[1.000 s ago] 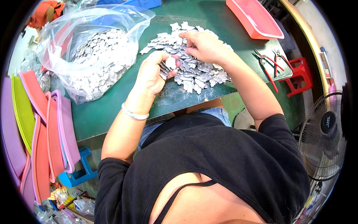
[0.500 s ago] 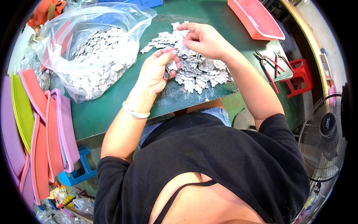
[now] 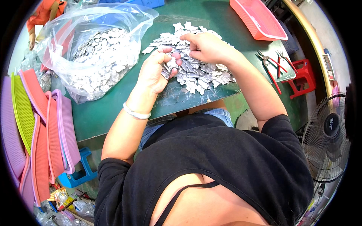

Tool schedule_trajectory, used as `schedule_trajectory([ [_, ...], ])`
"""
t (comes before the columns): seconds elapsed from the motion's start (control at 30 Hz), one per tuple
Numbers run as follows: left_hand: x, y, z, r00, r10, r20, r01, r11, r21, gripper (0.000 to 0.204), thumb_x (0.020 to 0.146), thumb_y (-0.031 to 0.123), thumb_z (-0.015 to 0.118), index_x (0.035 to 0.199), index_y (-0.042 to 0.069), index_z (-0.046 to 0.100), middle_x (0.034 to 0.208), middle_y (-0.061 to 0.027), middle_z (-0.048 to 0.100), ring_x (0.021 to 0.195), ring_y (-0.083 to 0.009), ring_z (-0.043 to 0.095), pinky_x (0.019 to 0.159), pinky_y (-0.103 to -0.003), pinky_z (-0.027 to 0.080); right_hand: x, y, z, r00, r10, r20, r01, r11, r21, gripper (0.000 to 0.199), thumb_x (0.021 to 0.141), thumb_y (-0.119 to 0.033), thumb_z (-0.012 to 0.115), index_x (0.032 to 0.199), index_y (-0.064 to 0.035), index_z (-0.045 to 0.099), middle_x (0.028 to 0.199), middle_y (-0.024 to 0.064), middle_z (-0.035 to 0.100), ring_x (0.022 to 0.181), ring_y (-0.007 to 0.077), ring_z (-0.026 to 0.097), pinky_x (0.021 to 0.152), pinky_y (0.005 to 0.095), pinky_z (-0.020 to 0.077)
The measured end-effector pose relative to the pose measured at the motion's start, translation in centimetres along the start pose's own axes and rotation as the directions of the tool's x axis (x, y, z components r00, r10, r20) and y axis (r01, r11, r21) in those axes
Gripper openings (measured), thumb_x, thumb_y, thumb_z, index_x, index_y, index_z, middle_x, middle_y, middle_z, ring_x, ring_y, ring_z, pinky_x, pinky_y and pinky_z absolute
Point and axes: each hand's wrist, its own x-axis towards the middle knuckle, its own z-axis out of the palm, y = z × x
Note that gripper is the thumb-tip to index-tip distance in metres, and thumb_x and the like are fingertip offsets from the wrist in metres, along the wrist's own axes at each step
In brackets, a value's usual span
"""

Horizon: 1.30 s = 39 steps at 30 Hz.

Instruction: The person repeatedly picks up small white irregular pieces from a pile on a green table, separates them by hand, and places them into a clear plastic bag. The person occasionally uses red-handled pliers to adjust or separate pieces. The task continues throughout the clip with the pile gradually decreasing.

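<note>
Your left hand [image 3: 152,73]: curled around grey pieces [image 3: 171,63] | right hand [image 3: 209,49]: index extended, hold unclear | bag [image 3: 140,23] part-filled; loose pile [image 3: 194,80] remains

No txt legible w/ any certainty. Fan [image 3: 326,137], far r.: sm. pale lettering on its dark round hub [image 3: 332,125], too blurry to make out. Pink tray [image 3: 246,20], upper r.: whitish patch on its long side, poss. a label, chars too tiny to tell. Yellow-and-white pkg [image 3: 61,196], lower l.: print-like marks, also v. unclear.
</note>
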Motion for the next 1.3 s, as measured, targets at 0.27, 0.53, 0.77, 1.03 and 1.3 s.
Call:
schedule_trajectory([
  [0.27, 0.2, -0.1, 0.2, 0.997, -0.077, -0.016, 0.078, 0.996, 0.031, 0.019, 0.083, 0.014, 0.055, 0.097, 0.001, 0.052, 0.075, -0.0069, 0.056, 0.064, -0.0156, 0.056, 0.046, -0.021, 0.043, 0.0, 0.0, -0.1, 0.994, 0.099, -0.053, -0.066, 0.897, 0.437, 0.047, 0.072, 0.003, 0.058, 0.117, -0.0038, 0.049, 0.07, 0.0013, 0.054, 0.062, 0.0095, 0.051, 0.059, 0.0236, 0.0431],
  [0.53, -0.5, 0.5, 0.6, 1.0, 0.007, -0.018, -0.006, 0.998, 0.06, 0.01, 0.083, 0.012, 0.055, 0.088, 0.004, 0.053, 0.071, -0.0063, 0.056, 0.061, -0.015, 0.056, 0.044, -0.022, 0.041, -0.2, -1.5, -1.0, 0.992, -0.055, -0.113, 0.103, 0.869, 0.484, 0.044, 0.075, 0.0, 0.058, 0.118, -0.0031, 0.049, 0.08, 0.0029, 0.057, 0.072, 0.0079, 0.054, 0.065, 0.0226, 0.0445],
  [0.77, -3.9, 6.1, 1.8, 0.966, 0.21, 0.149, -0.224, 0.972, 0.078, 0.01, 0.082, 0.01, 0.054, 0.091, 0.004, 0.052, 0.074, -0.0082, 0.056, 0.063, -0.0152, 0.056, 0.045, -0.021, 0.04, -1.9, -0.2, -1.3, 0.987, -0.087, 0.137, 0.077, 0.994, 0.081, 0.053, 0.071, -0.012, 0.064, 0.121, -0.0064, 0.047, 0.088, 0.0091, 0.06, 0.077, 0.0252, 0.058, 0.069, 0.0356, 0.0465],
  [1.03, -4.6, 17.8, 0.0, 0.686, 0.724, 0.076, -0.65, 0.562, 0.512, 0.021, 0.084, 0.013, 0.057, 0.096, -0.003, 0.055, 0.085, -0.01, 0.059, 0.076, -0.0181, 0.057, 0.054, -0.023, 0.044, -1.2, -0.1, -0.4, 0.995, -0.098, 0.028, 0.096, 0.993, 0.065, 0.051, 0.07, -0.004, 0.059, 0.12, -0.006, 0.047, 0.081, 0.0098, 0.063, 0.072, 0.0279, 0.059, 0.068, 0.0349, 0.0467],
  [1.3, -4.9, 16.0, -1.3, 0.525, 0.659, 0.538, -0.092, -0.585, 0.806, 0.024, 0.082, 0.016, 0.056, 0.102, 0.003, 0.059, 0.093, -0.0151, 0.061, 0.085, -0.0272, 0.058, 0.077, -0.03, 0.044, -1.3, 0.9, -0.7, 0.994, 0.106, 0.04, -0.113, 0.907, 0.405, 0.049, 0.07, 0.001, 0.053, 0.119, -0.0026, 0.049, 0.076, 0.0084, 0.063, 0.069, 0.0187, 0.059, 0.068, 0.0281, 0.0466],
])
